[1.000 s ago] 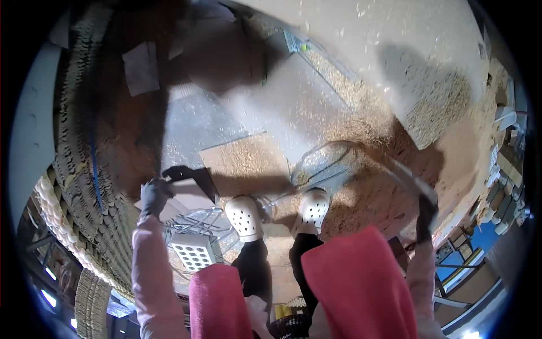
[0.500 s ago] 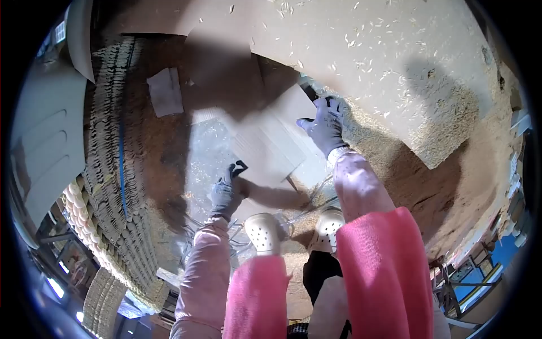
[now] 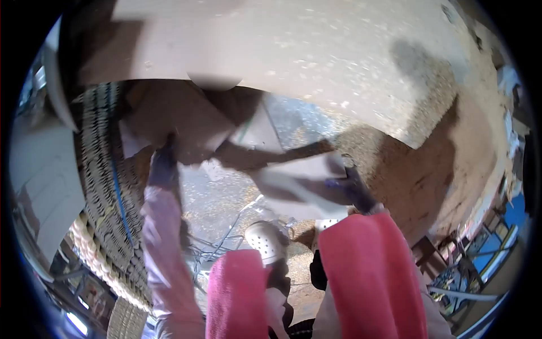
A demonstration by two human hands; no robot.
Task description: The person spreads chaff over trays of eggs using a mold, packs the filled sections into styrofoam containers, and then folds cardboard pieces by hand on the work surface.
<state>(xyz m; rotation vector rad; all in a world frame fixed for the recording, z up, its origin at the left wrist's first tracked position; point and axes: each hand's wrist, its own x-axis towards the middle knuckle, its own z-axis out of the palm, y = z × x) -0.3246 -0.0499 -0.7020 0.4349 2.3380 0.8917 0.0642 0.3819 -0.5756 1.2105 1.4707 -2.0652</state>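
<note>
My left hand (image 3: 164, 164), in a grey glove, is blurred at the near edge of a brown cardboard piece (image 3: 180, 116) in shadow; its fingertips are in the dark, and whether they grip cannot be told. On the other side, my right hand (image 3: 353, 186), gloved too, is closed on the right end of a pale cardboard sheet (image 3: 302, 186), which is tilted above the floor. Between the hands shows the grey floor (image 3: 217, 195) with scattered husks.
A large board (image 3: 316, 51) sprinkled with husks spans the top. Stacked egg trays (image 3: 104, 169) stand at the left. Wires (image 3: 226, 234) lie near my light clogs (image 3: 265, 240). Reddish soil (image 3: 418, 181) and husks are at the right.
My left hand has moved up and left to the shaded cardboard. My right hand has come down and now holds a pale sheet. The wire hoop seen in it earliest is gone from it.
</note>
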